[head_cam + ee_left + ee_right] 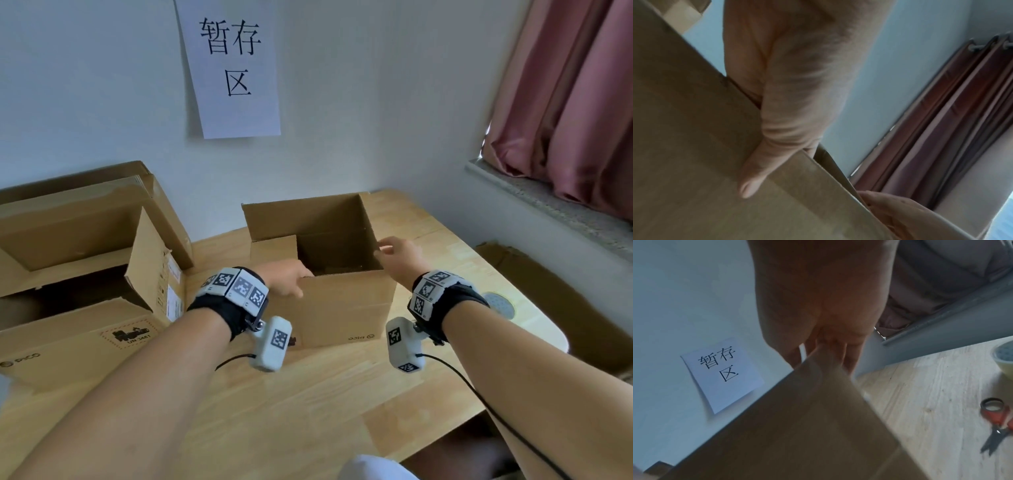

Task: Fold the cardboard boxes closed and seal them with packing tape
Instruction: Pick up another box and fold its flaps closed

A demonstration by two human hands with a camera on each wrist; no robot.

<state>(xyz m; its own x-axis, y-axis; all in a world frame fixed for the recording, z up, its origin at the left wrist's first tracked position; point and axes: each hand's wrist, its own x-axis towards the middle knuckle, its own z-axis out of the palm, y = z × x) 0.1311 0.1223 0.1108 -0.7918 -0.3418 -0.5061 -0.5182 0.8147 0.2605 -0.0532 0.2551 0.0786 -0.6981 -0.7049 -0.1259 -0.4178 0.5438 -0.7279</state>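
A small open cardboard box (346, 308) stands mid-table with its flaps upright. My left hand (291, 279) grips the box's near-left top edge: the thumb (754, 175) lies on the outside cardboard, and the fingers are hidden inside. My right hand (394, 250) pinches the upper edge of the right flap (818, 394), fingers and thumb on either side. A roll of packing tape (500, 303) lies on the table to the right, partly behind my right wrist.
A larger open cardboard box (78, 274) sits at the left of the wooden table (308, 394). Red-handled scissors (996, 423) lie near the tape (1005, 356). Flat cardboard (565, 301) leans beyond the table's right edge. A paper sign (236, 68) hangs on the wall.
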